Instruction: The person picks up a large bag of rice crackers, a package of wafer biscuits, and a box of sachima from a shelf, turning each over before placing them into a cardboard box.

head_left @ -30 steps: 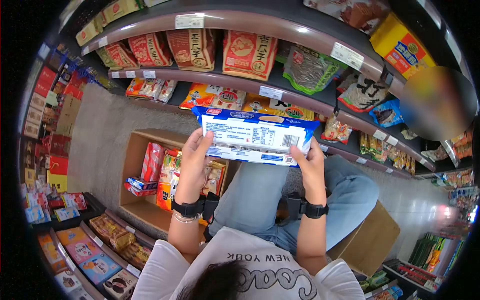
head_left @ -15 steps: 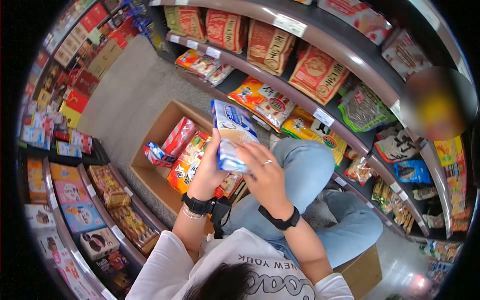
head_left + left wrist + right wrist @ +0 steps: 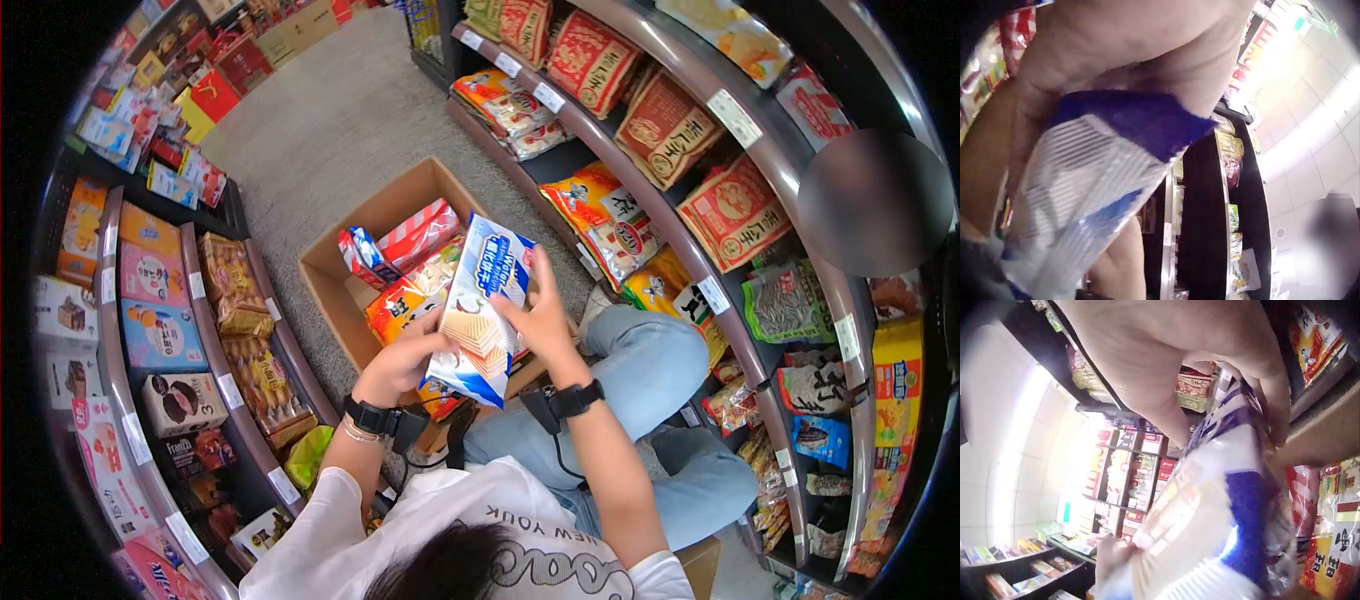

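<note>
Between both hands is a blue-and-white wafer packet (image 3: 485,310), its front with the wafer picture facing up. My left hand (image 3: 405,350) grips its lower left side, the thumb lying along the edge. At the upper right side, my right hand (image 3: 543,318) holds the packet between thumb and fingers. The left wrist view shows a crinkled blue end of the packet (image 3: 1129,122) under the left hand (image 3: 1129,40). In the right wrist view the right hand (image 3: 1179,356) spans the packet's far end (image 3: 1210,506).
An open cardboard box (image 3: 335,320) stands on the floor behind the packet. It holds a red striped packet (image 3: 420,233), small blue packs (image 3: 367,258) and an orange bag (image 3: 395,308). Snack shelves (image 3: 700,270) run along the right, with more shelves (image 3: 205,330) at the left.
The packet has been turned over from its printed back to its front and now slants downward. The right hand has shifted from the lower end to the upper right side. The head view has swung left.
</note>
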